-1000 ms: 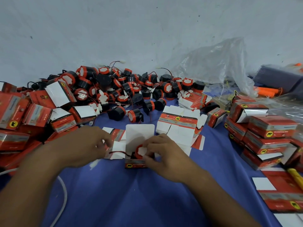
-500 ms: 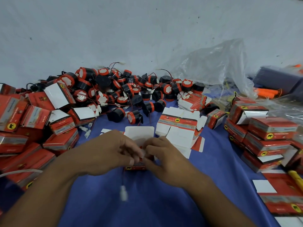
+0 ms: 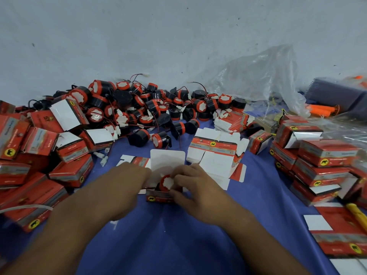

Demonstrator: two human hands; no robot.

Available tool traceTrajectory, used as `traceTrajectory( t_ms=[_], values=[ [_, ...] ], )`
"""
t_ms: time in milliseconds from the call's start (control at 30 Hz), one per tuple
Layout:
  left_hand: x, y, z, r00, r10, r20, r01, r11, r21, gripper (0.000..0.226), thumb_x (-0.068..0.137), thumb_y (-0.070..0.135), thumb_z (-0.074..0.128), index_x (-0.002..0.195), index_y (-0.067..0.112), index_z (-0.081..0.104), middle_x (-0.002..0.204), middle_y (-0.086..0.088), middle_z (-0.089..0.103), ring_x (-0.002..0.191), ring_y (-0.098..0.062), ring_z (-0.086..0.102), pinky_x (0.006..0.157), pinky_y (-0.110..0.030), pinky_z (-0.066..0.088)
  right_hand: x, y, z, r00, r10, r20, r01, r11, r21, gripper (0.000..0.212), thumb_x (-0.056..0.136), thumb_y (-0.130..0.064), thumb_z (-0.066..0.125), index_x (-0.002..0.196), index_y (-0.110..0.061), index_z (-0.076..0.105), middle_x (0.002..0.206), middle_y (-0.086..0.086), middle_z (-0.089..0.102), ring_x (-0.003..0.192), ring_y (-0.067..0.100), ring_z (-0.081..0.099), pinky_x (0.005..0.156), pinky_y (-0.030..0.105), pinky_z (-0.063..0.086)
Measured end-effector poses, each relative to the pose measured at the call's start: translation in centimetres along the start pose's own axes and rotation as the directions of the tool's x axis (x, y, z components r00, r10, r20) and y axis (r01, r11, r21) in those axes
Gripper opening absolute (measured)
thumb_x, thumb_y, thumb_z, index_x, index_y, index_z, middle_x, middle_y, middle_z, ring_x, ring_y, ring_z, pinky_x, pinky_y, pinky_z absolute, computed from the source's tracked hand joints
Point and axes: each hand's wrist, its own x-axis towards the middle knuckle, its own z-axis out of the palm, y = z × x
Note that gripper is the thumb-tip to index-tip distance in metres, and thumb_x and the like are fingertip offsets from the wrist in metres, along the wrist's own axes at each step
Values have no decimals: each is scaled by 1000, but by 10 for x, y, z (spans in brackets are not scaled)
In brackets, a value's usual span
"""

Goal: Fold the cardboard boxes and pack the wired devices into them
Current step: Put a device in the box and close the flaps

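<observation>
One round red-and-black wired device [image 3: 166,183], white face tilted up towards the camera, sits in one open red cardboard box [image 3: 158,197]. The right hand [image 3: 198,191] pinches the device. Whether the left hand [image 3: 119,187] grips anything cannot be told.

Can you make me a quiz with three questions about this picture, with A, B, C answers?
1. Where is the loose device pile? A by the wall B in a drawer C on a shelf
2. What colour is the cloth? A green B blue C yellow
3. How is the box by the right hand? A taped shut B flat C open
Answers: 1 A, the pile lies along the wall's foot; 2 B, the cloth is blue; 3 C, its white lid flap stands up and a device shows inside.
</observation>
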Motion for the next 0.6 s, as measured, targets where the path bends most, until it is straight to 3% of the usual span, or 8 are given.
traceTrajectory(
  t_ms=[100,167,233,300,367,400,500,600],
  values=[
    [-3,-7,-3,998,-11,54,16,996,-92,25,94,11,47,86,35,44,83,7,47,69,-11,49,48,-21,29,0,1,1,1000,4,4,-4,1000,-11,15,97,-27,61,90,-15,65,117,-3,61,99,19,51,88,40,46],
    [-2,-11,-7,990,77,117,-33,941,-336,27,94,13,52,84,37,59,75,5,63,64,-10,63,47,-16,42,1,0,1,1000,3,-5,-3,1000,-6,15,97,-26,61,87,-16,64,114,-3,61,97,19,51,87,40,46],
    [1,-9,-10,988,133,79,-62,809,-584,28,94,11,58,86,34,73,72,8,72,63,-5,69,58,-16,54,1,1,1,1000,-6,-16,6,1000,-4,14,96,-24,62,85,-15,63,111,-3,62,95,21,52,85,40,45],
    [6,-9,-9,991,129,17,-71,641,-764,28,93,5,62,91,29,79,81,10,76,73,-6,72,68,-17,57,2,1,1,1000,-14,-23,14,1000,-7,13,94,-22,64,84,-14,63,109,-2,62,92,21,52,84,41,45],
    [10,-10,-4,996,90,-29,-69,484,-872,34,90,-1,64,91,29,79,89,9,77,81,-7,73,69,-15,56,2,0,1,999,-22,-26,22,1000,-12,13,94,-21,65,83,-13,63,106,-2,62,90,22,52,82,41,44],
    [13,-12,-1,997,49,-55,-71,455,-888,35,89,-2,66,90,31,78,90,10,77,84,-7,72,71,-15,57,2,0,1,999,-25,-29,24,1000,-10,14,94,-21,65,83,-13,63,105,-2,61,89,22,52,82,42,44],
    [21,-18,8,979,-120,-166,-83,504,-860,18,88,10,72,92,28,77,82,9,77,76,-5,72,72,-12,56,1,0,2,999,-25,-35,25,1000,2,13,94,-21,64,85,-13,65,104,-3,62,89,22,51,81,42,45],
    [26,-21,12,929,-140,-341,-130,740,-660,14,92,25,67,99,21,78,84,8,71,77,-8,64,67,-12,46,0,-1,1,1000,1,-19,-1,1000,7,12,96,-24,63,88,-15,66,107,-4,62,94,22,51,82,42,47]
  ],
)
